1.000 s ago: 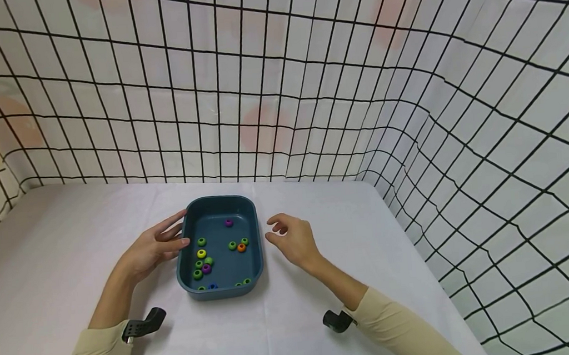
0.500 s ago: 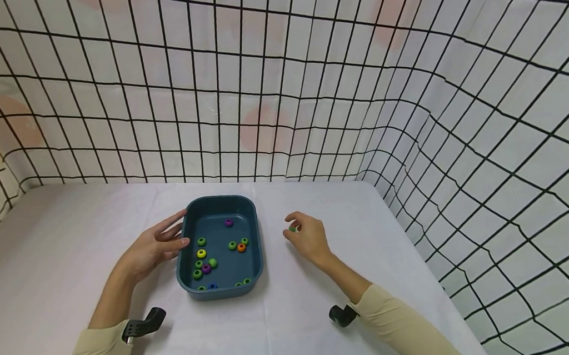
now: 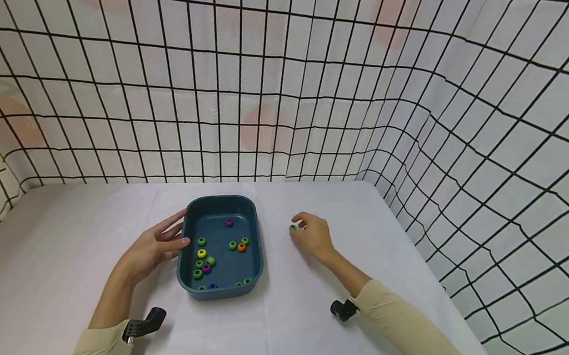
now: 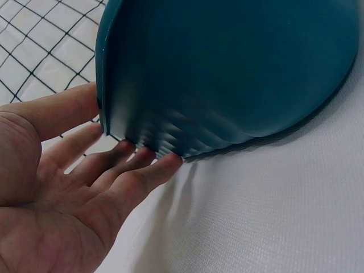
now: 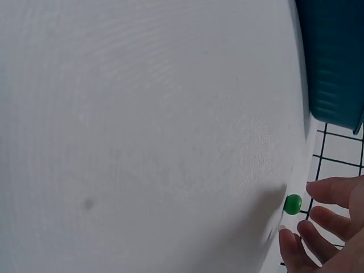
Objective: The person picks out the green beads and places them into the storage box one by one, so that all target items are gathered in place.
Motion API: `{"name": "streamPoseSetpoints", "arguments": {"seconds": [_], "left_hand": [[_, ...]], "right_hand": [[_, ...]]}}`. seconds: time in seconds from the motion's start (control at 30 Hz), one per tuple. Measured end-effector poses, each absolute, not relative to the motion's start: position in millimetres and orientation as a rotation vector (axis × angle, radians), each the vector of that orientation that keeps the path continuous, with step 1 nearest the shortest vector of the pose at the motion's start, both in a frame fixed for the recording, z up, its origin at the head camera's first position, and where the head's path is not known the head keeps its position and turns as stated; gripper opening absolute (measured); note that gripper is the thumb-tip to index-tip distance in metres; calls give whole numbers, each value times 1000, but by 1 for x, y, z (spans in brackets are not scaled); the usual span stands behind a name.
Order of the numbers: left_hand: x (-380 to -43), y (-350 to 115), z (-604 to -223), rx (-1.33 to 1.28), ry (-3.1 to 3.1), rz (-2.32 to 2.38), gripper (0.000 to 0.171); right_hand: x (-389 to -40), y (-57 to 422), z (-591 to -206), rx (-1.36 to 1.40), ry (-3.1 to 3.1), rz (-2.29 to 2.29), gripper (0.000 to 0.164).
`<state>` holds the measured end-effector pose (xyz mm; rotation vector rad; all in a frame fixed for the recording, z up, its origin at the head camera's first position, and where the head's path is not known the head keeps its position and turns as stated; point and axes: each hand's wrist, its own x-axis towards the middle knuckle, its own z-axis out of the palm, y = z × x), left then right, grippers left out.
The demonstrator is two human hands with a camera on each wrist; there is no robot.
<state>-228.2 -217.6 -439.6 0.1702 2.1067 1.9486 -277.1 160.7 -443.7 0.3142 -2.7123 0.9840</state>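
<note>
A dark teal tray (image 3: 222, 293) lies on the white cloth with several beads inside, including purple beads (image 3: 229, 222), a yellow bead (image 3: 202, 253), an orange bead (image 3: 242, 247) and green beads. My left hand (image 3: 151, 249) rests against its left side. In the left wrist view the thumb touches the rim, and straight fingers (image 4: 142, 176) lie along the outer wall. Right of the tray, a single green bead (image 5: 293, 204) sits on the cloth. My right hand (image 3: 313, 236) is beside this bead, thumb and fingers apart and holding nothing.
A black grid net (image 3: 280, 127) stands behind the table and along its right side. White cloth (image 3: 287, 333) covers the table around the tray. Black wrist cameras (image 3: 344, 310) stick out from both sleeves.
My right hand has moved right, away from the tray. A green bead that showed between its fingers now lies free on the cloth. My left hand has stayed still at the tray.
</note>
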Motion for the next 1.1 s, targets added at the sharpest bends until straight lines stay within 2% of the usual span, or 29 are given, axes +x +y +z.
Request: {"name": "streamPoseSetpoints", "arguments": {"seconds": [0.3,1.1], "left_hand": [[-229,-218,-440,173,2112,1941,83],[-227,-218,-438,173,2099,1950,83]], "right_hand": [[-284,162,-447,282,-2744,1010,30],[-290,159,-450,262,-2783,957,19]]}}
